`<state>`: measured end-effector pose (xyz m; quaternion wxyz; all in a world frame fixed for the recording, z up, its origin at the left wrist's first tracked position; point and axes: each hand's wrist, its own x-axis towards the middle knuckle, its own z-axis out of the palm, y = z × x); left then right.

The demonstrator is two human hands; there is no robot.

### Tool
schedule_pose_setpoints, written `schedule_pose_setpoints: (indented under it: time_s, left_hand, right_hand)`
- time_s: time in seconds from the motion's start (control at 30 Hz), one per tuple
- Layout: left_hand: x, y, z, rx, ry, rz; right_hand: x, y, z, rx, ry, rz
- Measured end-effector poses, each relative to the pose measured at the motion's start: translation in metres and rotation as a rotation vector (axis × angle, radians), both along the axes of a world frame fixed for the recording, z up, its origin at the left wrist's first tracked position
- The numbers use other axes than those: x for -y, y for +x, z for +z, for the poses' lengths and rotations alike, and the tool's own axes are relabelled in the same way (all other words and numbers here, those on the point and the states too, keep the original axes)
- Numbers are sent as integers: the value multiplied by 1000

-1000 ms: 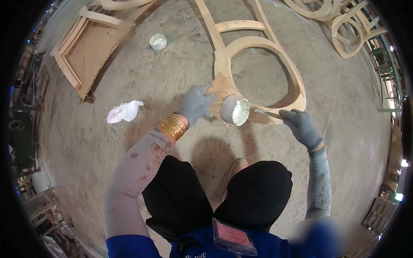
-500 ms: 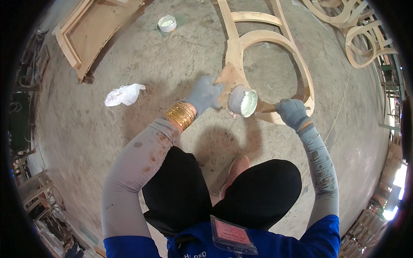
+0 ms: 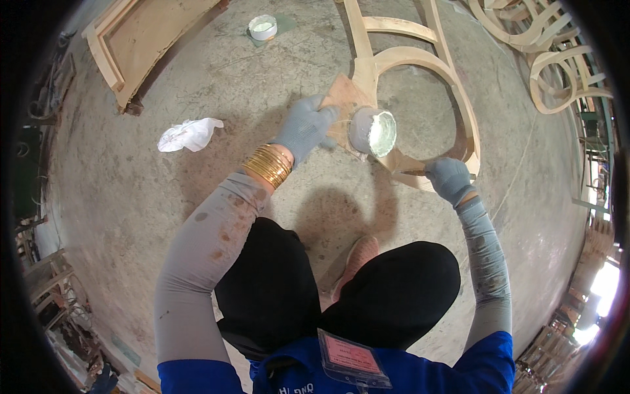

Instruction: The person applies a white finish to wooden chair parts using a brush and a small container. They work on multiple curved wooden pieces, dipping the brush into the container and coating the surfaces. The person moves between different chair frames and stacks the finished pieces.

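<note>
My left hand (image 3: 305, 128), in a grey glove, grips the edge of a thin square board (image 3: 341, 97). On this board sits a round white tub (image 3: 374, 132) of pale green paste, tilted with its mouth to the right. My right hand (image 3: 449, 180), also gloved, is closed around a narrow flat tool like a putty knife (image 3: 412, 173), its far end close below the tub. Just beyond both hands lies a light wooden chair frame (image 3: 462, 98) with a ring-shaped part. The tub and board partly cover the ring's left side.
A crumpled white cloth or bag (image 3: 190, 134) lies on the concrete floor to the left. Farther off are a second white tub (image 3: 262, 27) and a wooden panel with a frame (image 3: 141, 49). More curved wooden frames (image 3: 551, 79) are heaped at the far right.
The board and tub in my left hand have shifted slightly away from me. My right hand with the flat tool has come slightly nearer to me, widening the gap to the tub.
</note>
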<state>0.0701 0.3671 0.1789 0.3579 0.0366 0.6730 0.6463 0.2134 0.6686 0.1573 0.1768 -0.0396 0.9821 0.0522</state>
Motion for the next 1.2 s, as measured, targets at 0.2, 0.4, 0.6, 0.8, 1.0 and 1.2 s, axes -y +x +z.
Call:
schedule_pose_setpoints:
  time_s: [0.2,0.4,0.6,0.8,1.0,1.2]
  left_hand:
    - [1,0,0,-17,19,16]
    - [1,0,-2,-12,31,31]
    - [2,0,-2,-8,45,41]
    - [2,1,2,-19,38,61]
    - [3,0,5,-15,19,69]
    - [1,1,6,-13,32,92]
  right_hand:
    - [-17,18,-7,-122,-159,-98]
    - [-15,31,-18,-72,-129,-135]
    - [-20,39,-20,-174,-231,-140]
    - [-18,40,-28,-185,-158,-187]
    - [-17,45,-29,-175,-233,-122]
    - [-24,41,-28,-220,-158,-233]
